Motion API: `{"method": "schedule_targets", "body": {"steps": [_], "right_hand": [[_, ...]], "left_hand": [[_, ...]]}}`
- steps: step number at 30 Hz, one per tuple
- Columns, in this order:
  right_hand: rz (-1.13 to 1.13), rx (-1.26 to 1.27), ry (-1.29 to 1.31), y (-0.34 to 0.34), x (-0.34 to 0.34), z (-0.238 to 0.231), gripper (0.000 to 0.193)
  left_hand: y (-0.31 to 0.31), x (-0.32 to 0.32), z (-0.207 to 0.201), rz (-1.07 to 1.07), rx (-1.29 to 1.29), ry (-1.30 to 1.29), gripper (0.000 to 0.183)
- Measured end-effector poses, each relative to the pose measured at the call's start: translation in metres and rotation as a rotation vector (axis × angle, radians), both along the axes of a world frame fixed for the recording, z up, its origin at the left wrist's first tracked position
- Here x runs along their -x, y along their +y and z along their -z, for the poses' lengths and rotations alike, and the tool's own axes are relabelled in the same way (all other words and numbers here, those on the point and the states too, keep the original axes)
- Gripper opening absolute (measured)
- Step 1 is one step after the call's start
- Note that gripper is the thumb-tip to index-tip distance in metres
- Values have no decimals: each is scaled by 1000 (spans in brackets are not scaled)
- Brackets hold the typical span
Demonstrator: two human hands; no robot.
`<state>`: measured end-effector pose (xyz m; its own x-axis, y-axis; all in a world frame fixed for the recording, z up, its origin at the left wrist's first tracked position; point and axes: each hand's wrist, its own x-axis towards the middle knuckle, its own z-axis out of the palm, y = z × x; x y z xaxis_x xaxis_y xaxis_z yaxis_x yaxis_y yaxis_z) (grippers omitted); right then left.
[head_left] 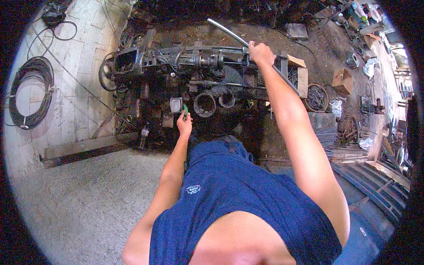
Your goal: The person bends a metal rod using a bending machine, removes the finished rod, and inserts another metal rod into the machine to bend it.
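My right hand (261, 54) is closed around a long grey metal rod (228, 31), which slants across the far side of a dark, greasy machine (176, 62) with a spindle. The rod's far-left end sticks up free, and its other end runs down behind my forearm. Nearer to me, my left hand (184, 125) pinches a small green object (186, 109); its kind is too small to make out. That object is beside a pale square container (176, 105). Just right of it are two round metal cans (205, 105), one larger than the other.
Coiled black cable (31, 92) hangs on the pale block wall at left. A bottle (144, 135) stands near a wooden beam (88, 148). To the right are an open carton (342, 81), a round basket (316, 97) of metal pieces and a bundle of rods (321, 129).
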<state>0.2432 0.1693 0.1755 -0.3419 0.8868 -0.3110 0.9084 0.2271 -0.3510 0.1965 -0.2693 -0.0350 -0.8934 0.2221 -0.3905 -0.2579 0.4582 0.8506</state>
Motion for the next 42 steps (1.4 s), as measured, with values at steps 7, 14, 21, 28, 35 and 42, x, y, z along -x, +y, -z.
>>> {"method": "schedule_targets", "body": {"steps": [7, 14, 21, 28, 35, 42], "right_hand": [[17, -5, -13, 2, -3, 0, 64], [13, 20, 6, 2, -3, -1, 64], [22, -3, -6, 0, -4, 0, 64], [11, -17, -3, 3, -4, 2, 64], [20, -19, -1, 4, -4, 3, 64], [16, -21, 26, 1, -6, -1, 64]], "left_hand": [[2, -2, -8, 6, -69, -32, 41], [4, -2, -10, 3, -47, -52, 40], [5, -3, -9, -12, -64, -43, 42], [4, -2, -4, -40, -101, -53, 43], [4, -1, -8, -9, -47, -66, 44], [6, -2, -13, -35, -46, -91, 44]]}}
